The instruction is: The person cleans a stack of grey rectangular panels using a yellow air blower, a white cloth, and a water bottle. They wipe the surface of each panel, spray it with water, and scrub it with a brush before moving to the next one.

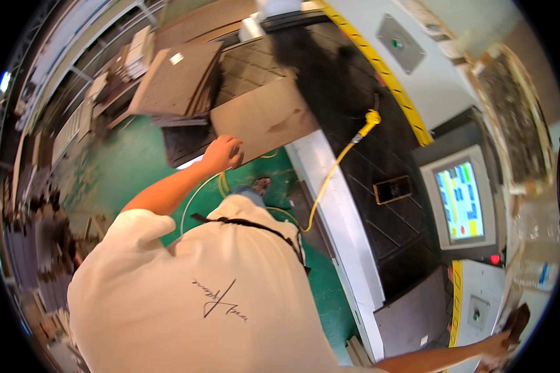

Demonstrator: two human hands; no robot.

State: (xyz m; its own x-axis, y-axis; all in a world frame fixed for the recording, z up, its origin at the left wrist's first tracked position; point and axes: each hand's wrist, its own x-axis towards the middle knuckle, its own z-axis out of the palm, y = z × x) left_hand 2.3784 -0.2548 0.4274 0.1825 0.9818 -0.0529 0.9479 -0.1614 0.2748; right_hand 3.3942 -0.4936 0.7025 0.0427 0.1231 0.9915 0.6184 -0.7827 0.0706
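Note:
My left hand (221,154) is at the near left edge of a flat brown board (264,121), its fingers curled against that edge. The board's far right side reaches over a dark conveyor belt (379,224). Stretched far to the lower right, my right hand (494,349) is closed around a small dark brown thing (518,320), whose kind I cannot make out. Next to my left hand stands a stack of brown boards (180,78), a small white label on the top one. Another board (415,320) lies at the near end of the belt.
A yellow air gun (371,118) on a yellow hose and a phone (392,190) lie on the belt. A lit control screen (460,202) stands at the right, above a red button (494,259). Hoses trail over the green floor (127,152). More boards (37,242) are piled at the left.

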